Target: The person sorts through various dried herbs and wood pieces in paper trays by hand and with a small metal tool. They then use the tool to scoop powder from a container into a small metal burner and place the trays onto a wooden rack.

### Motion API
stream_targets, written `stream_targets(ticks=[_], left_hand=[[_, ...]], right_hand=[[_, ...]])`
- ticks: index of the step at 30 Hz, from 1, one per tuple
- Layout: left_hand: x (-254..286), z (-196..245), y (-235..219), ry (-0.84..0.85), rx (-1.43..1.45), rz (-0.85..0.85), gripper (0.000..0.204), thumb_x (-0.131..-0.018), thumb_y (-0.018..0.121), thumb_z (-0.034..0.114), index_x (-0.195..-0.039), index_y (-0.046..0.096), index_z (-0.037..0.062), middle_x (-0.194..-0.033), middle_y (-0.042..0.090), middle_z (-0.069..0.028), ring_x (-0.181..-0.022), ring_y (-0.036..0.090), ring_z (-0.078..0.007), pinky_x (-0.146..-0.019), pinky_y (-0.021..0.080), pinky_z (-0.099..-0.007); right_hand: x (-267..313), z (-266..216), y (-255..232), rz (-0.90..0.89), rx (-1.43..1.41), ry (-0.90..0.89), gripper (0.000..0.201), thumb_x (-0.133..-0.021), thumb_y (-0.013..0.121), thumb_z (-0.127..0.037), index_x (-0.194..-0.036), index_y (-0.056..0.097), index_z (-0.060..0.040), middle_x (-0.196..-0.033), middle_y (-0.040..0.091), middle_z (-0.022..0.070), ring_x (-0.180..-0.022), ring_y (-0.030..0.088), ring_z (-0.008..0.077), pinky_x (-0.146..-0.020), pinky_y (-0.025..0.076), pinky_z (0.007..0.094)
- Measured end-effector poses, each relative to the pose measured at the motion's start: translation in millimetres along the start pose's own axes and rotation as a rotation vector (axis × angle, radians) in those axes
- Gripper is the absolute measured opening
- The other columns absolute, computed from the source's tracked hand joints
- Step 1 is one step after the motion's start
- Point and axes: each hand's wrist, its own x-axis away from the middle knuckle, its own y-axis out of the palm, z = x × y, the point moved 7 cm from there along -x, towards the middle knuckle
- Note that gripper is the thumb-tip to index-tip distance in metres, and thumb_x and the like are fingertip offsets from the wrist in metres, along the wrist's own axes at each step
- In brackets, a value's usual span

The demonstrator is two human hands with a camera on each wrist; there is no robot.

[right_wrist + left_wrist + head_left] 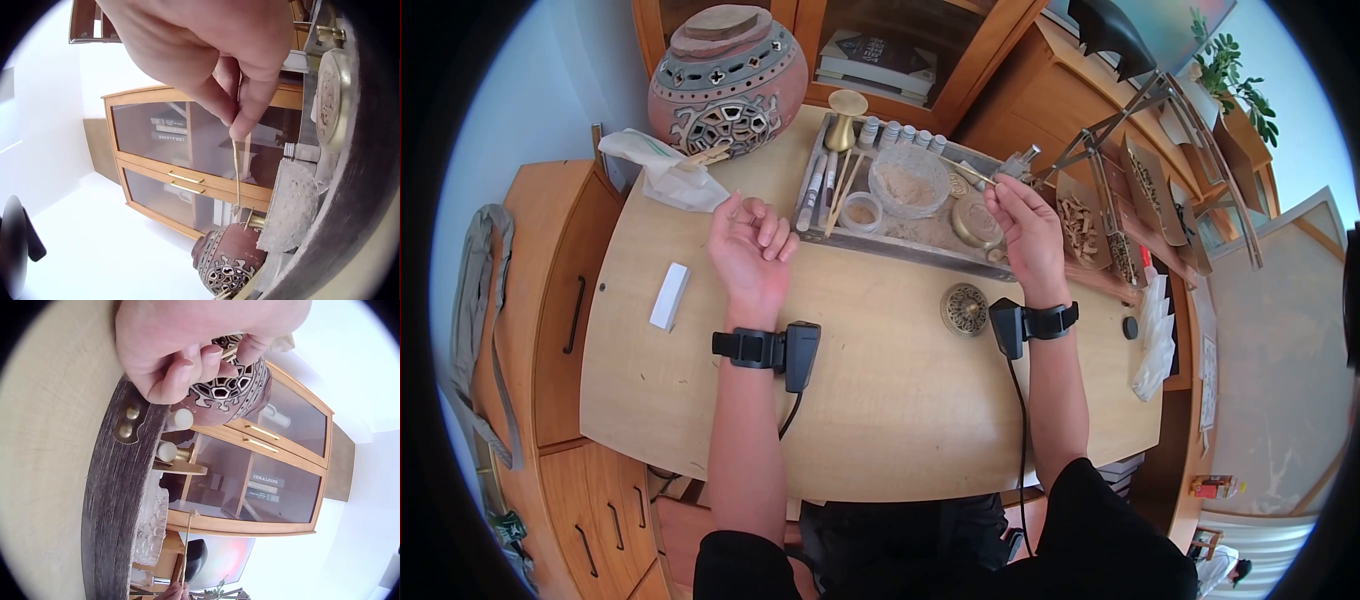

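Observation:
My right hand [1030,235] pinches a thin gold-coloured stick with a small widened tip [237,181] between thumb and fingertips, above the right part of a grey wooden tray [910,254]. The stick points left, towards a textured clear bowl [920,209] of pale powder. Below the hand is a round brass box [977,222]. My left hand [750,255] is raised palm up by the tray's left end, fingers loosely curled with nothing in them. Near it in the tray lie thin wooden sticks [845,190] and a small tub of powder [861,226].
A pierced brass lid [965,309] and a white block [669,296] lie on the table [880,400]. A clay pot [725,85] stands at the back left beside a white bag [662,172]. Small vials line the tray's back; a tiered wooden rack [1120,220] stands right.

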Motion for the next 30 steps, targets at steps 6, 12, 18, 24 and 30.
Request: stream_targets(ticks=[6,12,18,24,30], left_hand=[[-1.1,-0.3,-1.5,-0.003,0.005,-0.014,0.034,-0.098,0.054,0.038,-0.076,0.052,0.0123,-0.057,0.034,0.0016,-0.047,0.028,-0.0116,-0.046,0.028,-0.0281],[0.0,0.5,-0.4,-0.001,-0.001,-0.005,0.034,-0.098,0.053,0.038,-0.076,0.052,0.0123,-0.057,0.033,0.0014,-0.047,0.028,-0.0119,-0.047,0.028,-0.0285],[-0.6,0.2,-0.3,0.003,-0.010,0.020,0.035,-0.097,0.053,0.040,-0.073,0.054,0.0137,-0.055,0.034,0.0023,-0.046,0.028,-0.0110,-0.046,0.027,-0.0277],[-0.4,0.0,0.0,0.005,-0.009,0.027,0.035,-0.097,0.053,0.039,-0.073,0.054,0.0138,-0.055,0.033,0.0024,-0.046,0.028,-0.0109,-0.045,0.027,-0.0275],[-1.7,-0.1,-1.3,0.004,-0.003,0.014,0.035,-0.097,0.053,0.039,-0.073,0.054,0.0136,-0.054,0.034,0.0022,-0.045,0.028,-0.0109,-0.045,0.027,-0.0276]], right_hand=[[0.0,-2.8,-3.2,0.028,-0.065,0.015,0.025,-0.096,0.065,0.000,-0.120,0.065,0.0088,-0.109,0.071,0.0149,-0.099,0.071,0.0203,-0.091,0.059,0.0278],[1.1,-6.5,-2.7,0.022,-0.092,0.009,0.027,-0.096,0.065,0.000,-0.121,0.064,0.0094,-0.111,0.071,0.0161,-0.102,0.070,0.0213,-0.092,0.058,0.0280],[1.6,-9.0,-2.3,0.023,-0.107,0.001,0.027,-0.096,0.064,0.000,-0.122,0.063,0.0101,-0.113,0.070,0.0166,-0.104,0.070,0.0226,-0.094,0.058,0.0283],[0.6,-10.0,-3.5,0.015,-0.128,0.000,0.027,-0.097,0.063,0.001,-0.122,0.063,0.0106,-0.113,0.070,0.0165,-0.104,0.070,0.0233,-0.094,0.058,0.0286],[0.6,-10.0,-3.9,0.014,-0.134,0.000,0.027,-0.097,0.063,0.001,-0.122,0.063,0.0107,-0.113,0.070,0.0164,-0.104,0.070,0.0235,-0.095,0.058,0.0285]])
